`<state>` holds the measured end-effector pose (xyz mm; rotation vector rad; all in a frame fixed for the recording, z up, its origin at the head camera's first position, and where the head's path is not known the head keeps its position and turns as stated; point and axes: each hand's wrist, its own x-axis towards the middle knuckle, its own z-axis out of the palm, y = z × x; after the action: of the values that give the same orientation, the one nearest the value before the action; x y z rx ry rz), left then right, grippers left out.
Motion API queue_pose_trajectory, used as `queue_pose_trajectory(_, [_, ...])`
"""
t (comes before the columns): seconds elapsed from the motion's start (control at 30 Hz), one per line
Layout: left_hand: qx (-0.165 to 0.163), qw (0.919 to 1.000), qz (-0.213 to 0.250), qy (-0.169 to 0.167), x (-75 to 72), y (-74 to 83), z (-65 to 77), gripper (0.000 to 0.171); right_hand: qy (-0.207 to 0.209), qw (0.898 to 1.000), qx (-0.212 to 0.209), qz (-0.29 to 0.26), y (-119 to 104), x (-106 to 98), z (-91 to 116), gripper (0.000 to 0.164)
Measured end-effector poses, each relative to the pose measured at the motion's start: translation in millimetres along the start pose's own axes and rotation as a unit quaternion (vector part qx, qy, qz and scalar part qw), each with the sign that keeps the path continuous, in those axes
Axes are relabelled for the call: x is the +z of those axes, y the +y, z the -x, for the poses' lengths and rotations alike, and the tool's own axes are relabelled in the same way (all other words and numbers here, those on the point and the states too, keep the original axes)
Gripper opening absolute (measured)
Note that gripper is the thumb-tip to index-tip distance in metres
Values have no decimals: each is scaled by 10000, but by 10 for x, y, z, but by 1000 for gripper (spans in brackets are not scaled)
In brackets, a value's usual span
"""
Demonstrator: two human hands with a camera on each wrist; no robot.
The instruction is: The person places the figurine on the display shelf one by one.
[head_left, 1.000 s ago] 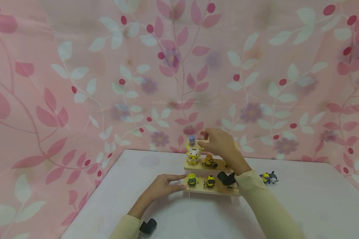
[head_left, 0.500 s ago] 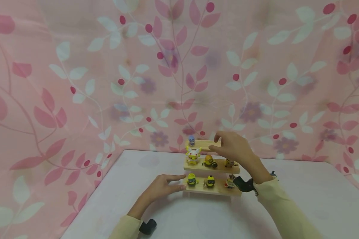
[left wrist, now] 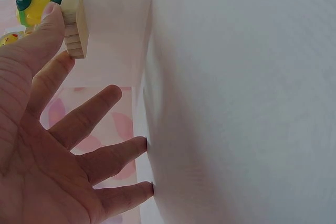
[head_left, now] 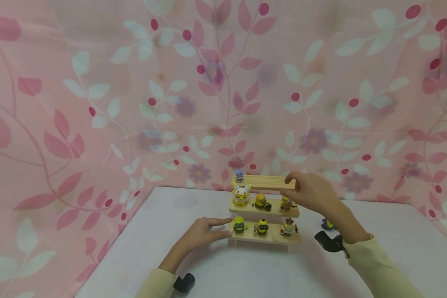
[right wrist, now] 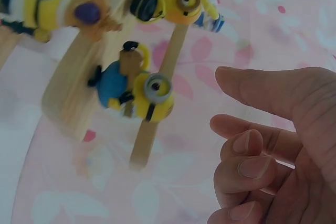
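Note:
My left hand point(head_left: 201, 236), fingers spread, touches the left end of the lowest plank of a three-tier wooden display stand point(head_left: 260, 236) with thumb and index finger. In the left wrist view, the thumb lies by a yellow-green figure point(left wrist: 37, 9). My right hand point(head_left: 313, 192) is beside the right end of the top plank point(head_left: 264, 182). Nothing is between its thumb and fingers in the right wrist view, where a yellow minion figure point(right wrist: 152, 95) stands nearby. A small blue figure point(head_left: 239, 176) occupies the top plank's left end. Several toy figures line the lower two planks.
A dark blue and yellow figure point(head_left: 328, 224) lies on the white table point(head_left: 268, 273) to the right, partly hidden by the right wrist. Behind the stand hangs a pink floral cloth point(head_left: 208, 103). Black wrist cameras point(head_left: 184, 282) sit at both sleeves.
My right hand has moved right along the top plank, uncovering that plank and the figures at the right of the lower two. The left hand stays at the stand's left end.

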<state>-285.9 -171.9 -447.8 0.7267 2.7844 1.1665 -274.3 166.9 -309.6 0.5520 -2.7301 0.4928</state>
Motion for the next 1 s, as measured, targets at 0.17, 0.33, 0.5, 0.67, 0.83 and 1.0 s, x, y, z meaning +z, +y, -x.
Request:
queue_pose_trajectory(0.17, [2, 10000, -5, 12, 5, 6, 1, 51, 59, 9999, -43, 93, 119, 2, 96, 34])
queue_pose_trajectory(0.33, [33, 10000, -9, 23, 13, 6, -3, 52, 82, 9997, 78, 202, 219, -1, 203, 33])
queue_pose_trajectory(0.5, [41, 10000, -72, 39, 10, 2, -6, 52, 31, 9992, 329, 203, 317, -4, 292, 34])
queue_pose_trajectory(0.67, [26, 9999, -92, 50, 7, -2, -5, 52, -61, 9987, 449, 220, 415, -4, 362, 38])
queue_pose_trajectory(0.83, [48, 9999, -92, 57, 6, -7, -6, 52, -146, 9980, 570, 233, 535, 20, 433, 39])
queue_pose_trajectory(1.0, [27, 10000, -59, 43, 11, -4, -7, 52, -156, 9973, 675, 259, 667, 19, 518, 38])
